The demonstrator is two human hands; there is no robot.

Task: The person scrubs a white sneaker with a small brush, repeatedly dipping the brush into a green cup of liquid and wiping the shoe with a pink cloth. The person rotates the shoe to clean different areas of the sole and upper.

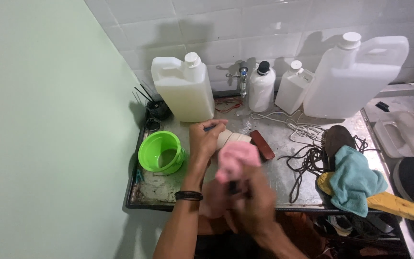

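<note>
You are working in soft, fairly dim indoor light from above and in front — the jugs (355, 76) throw blurred grey shadows up the white tiles (245, 29). Your right hand (252, 201) and the pink cloth (235, 160) are smeared by motion blur, while the left hand (207, 139) is sharper. The metal tray (283, 144) shows dull glare, and lines bow slightly at the edges — the lower right corner sinks into darkness.

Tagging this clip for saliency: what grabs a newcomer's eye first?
Centre frame, the two hands: the right hand, blurred, presses a pink cloth against a pale shoe that the left hand grips. The bright green tub sits just left of them on the metal tray. Big white jugs line the tiled wall behind.
</note>
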